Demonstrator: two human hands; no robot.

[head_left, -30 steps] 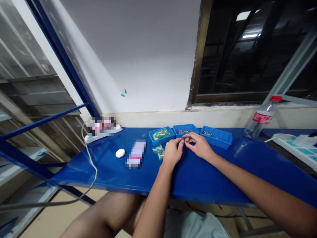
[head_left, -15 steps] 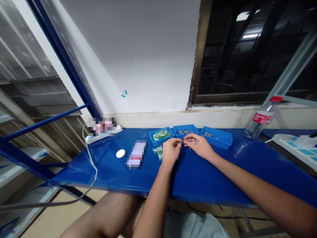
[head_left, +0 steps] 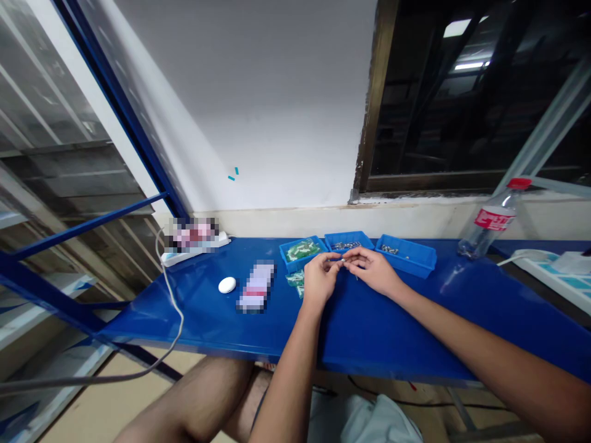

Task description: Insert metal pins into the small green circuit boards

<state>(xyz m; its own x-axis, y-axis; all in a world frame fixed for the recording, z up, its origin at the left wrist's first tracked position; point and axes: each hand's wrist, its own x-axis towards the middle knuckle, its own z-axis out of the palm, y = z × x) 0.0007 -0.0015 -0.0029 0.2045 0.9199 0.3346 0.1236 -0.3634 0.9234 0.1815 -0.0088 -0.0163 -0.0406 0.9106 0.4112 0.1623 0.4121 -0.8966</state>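
My left hand (head_left: 320,278) and my right hand (head_left: 373,268) meet fingertip to fingertip over the blue table. Both are closed in a pinch around something small and pale, too small to name. Just behind them stand three blue bins: the left bin (head_left: 289,267) holds green and white pieces, the middle bin (head_left: 348,236) holds small metal parts, and the right bin (head_left: 415,261) has a few metal parts at its left end. Beside my left hand lies a small green and white packet (head_left: 295,280).
On the blue table (head_left: 198,320) are a round white object (head_left: 227,285) and a blurred flat item (head_left: 256,288). A plastic bottle (head_left: 493,220) stands at the right, near a power strip (head_left: 554,271). Another strip (head_left: 196,249) with a cable lies at the back left.
The view has shifted slightly. Both hands remain together, and a small pale thing shows more clearly between the fingertips.
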